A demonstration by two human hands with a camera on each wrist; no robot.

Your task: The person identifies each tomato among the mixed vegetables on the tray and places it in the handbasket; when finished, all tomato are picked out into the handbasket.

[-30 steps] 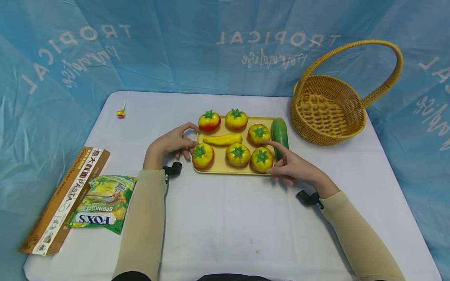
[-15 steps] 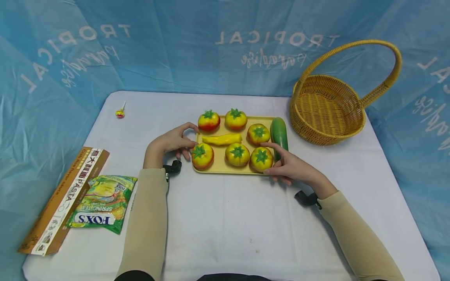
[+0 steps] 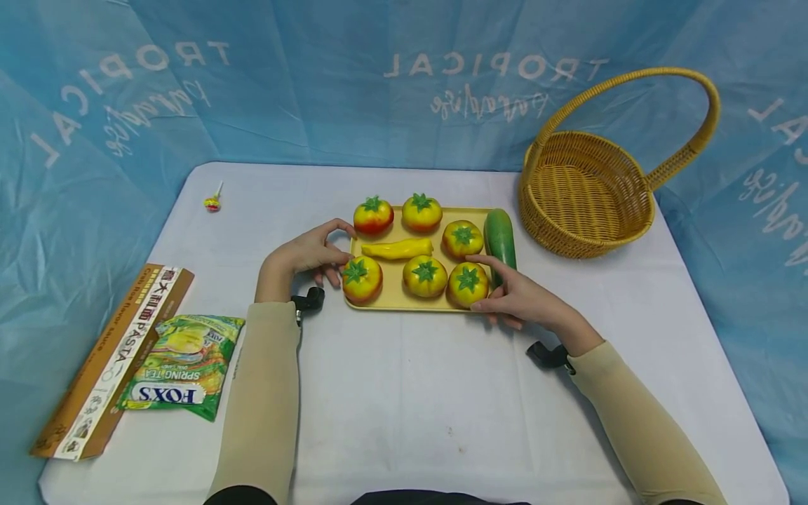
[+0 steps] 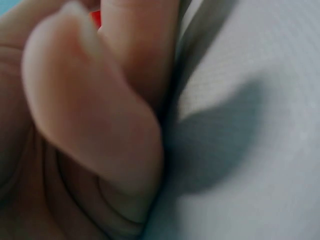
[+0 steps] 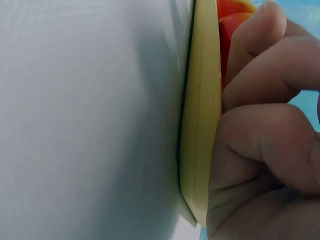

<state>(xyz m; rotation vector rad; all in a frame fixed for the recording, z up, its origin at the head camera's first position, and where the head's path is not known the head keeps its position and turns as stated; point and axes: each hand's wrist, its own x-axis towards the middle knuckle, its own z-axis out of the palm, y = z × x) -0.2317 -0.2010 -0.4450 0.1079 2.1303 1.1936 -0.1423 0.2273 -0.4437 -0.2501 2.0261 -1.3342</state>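
A yellow tray [image 3: 394,275] holds several yellow-red toy tomatoes [image 3: 424,276], a long yellow chili pepper [image 3: 398,249] and a green cucumber [image 3: 500,237] along its right side. My left hand [image 3: 309,251] rests at the tray's left edge, index finger and thumb apart, between two tomatoes. Around the front-right tomato [image 3: 468,284], my right hand [image 3: 520,294] has its index finger behind and its thumb in front. In the right wrist view, bent fingers [image 5: 265,125] lie beside the tray's rim [image 5: 202,110]. The left wrist view is mostly blurred fingers [image 4: 95,110].
A wicker basket [image 3: 583,242] with a tall handle stands at the back right. At the left lie a brown pasta box [image 3: 113,361] and a green candy bag [image 3: 183,365]. A lollipop [image 3: 212,203] is at the back left. Blue cloth [image 3: 353,84] surrounds the white table.
Both hands stay almost still; the right index finger and thumb have shifted very slightly left. The whole view drifts a little, and the objects keep their places.
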